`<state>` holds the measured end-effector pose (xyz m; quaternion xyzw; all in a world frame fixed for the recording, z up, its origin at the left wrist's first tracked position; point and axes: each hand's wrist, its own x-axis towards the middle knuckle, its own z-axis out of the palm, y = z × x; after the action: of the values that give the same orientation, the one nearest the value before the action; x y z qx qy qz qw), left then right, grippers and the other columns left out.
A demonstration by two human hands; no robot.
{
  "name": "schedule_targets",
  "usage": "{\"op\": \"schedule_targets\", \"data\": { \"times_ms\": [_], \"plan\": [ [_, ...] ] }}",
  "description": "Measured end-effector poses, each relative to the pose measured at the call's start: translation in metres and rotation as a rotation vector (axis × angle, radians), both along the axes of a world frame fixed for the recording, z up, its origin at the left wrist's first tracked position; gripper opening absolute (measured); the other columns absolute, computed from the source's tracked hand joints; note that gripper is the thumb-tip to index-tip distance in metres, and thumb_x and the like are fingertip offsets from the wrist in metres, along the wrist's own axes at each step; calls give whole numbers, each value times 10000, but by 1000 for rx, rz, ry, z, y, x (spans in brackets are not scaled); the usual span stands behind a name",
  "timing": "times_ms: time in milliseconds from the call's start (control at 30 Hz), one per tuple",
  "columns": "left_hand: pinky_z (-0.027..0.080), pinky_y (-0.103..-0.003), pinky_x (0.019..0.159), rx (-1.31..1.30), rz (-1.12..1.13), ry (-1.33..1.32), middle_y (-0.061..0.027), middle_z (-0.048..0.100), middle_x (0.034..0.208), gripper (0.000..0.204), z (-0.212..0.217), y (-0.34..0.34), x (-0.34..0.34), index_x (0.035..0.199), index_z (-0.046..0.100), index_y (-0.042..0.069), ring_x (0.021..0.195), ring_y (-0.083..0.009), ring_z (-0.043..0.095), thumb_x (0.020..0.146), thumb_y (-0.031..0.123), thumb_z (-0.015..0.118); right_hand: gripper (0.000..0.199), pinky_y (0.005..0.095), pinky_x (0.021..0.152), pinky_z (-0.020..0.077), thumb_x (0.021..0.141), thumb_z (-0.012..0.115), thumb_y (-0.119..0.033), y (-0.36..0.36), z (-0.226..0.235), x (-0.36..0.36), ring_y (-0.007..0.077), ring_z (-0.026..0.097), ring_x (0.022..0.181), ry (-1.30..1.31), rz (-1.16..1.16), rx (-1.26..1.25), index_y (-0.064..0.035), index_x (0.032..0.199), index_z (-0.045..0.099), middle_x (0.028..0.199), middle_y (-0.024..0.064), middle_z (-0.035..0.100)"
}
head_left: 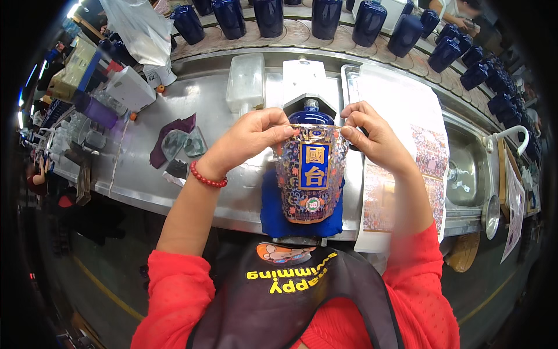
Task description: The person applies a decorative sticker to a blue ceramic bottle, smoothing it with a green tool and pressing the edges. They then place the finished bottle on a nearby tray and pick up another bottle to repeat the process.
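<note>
In front of me a dark blue bottle (311, 114) lies with its neck pointing away, propped at a grey angular holder (325, 103). A floral, multicoloured decal sheet (289, 174) with a blue and gold label panel covers most of its body. At the sheet's upper left corner, my left hand (256, 135) pinches the edge between thumb and finger. My right hand (372, 136) grips the upper right corner in the same way. Beneath the bottle a blue cloth (270, 203) rests at the near edge of the metal worktop (232, 200).
More printed decal sheets (427, 151) lie to the right, beside a metal sink (465, 168) with a white tap. Blue bottles (326, 17) line a curved conveyor (290, 35) behind. A transparent rectangular bottle (245, 84), a purple cloth (165, 136) and scraper-like pieces lie left.
</note>
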<state>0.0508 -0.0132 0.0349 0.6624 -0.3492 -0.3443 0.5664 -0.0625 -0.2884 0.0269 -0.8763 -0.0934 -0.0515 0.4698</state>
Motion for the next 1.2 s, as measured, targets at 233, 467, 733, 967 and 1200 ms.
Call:
{"op": "schedule_targets", "data": {
  "times_ms": [233, 467, 733, 967, 1200],
  "plan": [
    [486, -242, 743, -58, 24, 32, 18, 611, 886, 224, -4, 4, 1, 964, 618, 37, 806, -64, 571, 1039, 247, 614, 211, 294, 881, 464, 996, 666, -221, 1, -7, 1, 175, 550, 1022, -62, 6, 44, -39, 913, 600, 1167, 90, 561],
    [506, -316, 778, -3, 338, -308, -70, 657, 929, 217, -12, 2, -7, 1032, 643, 23, 845, -158, 615, 1011, 239, 638, 123, 340, 918, 478, 974, 668, -143, 14, -4, 1, 224, 581, 1085, -237, -183, -157, -24, 998, 643, 1192, 122, 580],
    [213, -503, 1171, 61, 347, -1026, -240, 433, 1515, 826, -37, 16, -73, 1512, 488, 73, 1378, -409, 350, 934, 656, 581, 642, 451, 1071, 451, 888, 766, -268, 57, -18, -52, 386, 508, 1247, -274, -158, -208, -115, 1472, 548, 1524, 229, 376],
    [163, -526, 1200, 0, 257, -818, -282, 320, 1590, 890, -61, 23, -60, 1589, 382, 116, 1449, -452, 298, 927, 678, 576, 747, 470, 1114, 412, 950, 635, -492, 61, -25, -58, 374, 471, 1317, -145, -126, -169, -117, 1561, 426, 1584, 230, 290],
    [177, -523, 1198, -51, 221, -763, -277, 317, 1594, 917, -65, 23, -59, 1604, 335, 103, 1456, -439, 311, 924, 663, 589, 807, 470, 1121, 407, 954, 670, -473, 60, -26, -57, 403, 464, 1335, -90, -126, -130, -96, 1592, 351, 1593, 269, 266]
  ]
}}
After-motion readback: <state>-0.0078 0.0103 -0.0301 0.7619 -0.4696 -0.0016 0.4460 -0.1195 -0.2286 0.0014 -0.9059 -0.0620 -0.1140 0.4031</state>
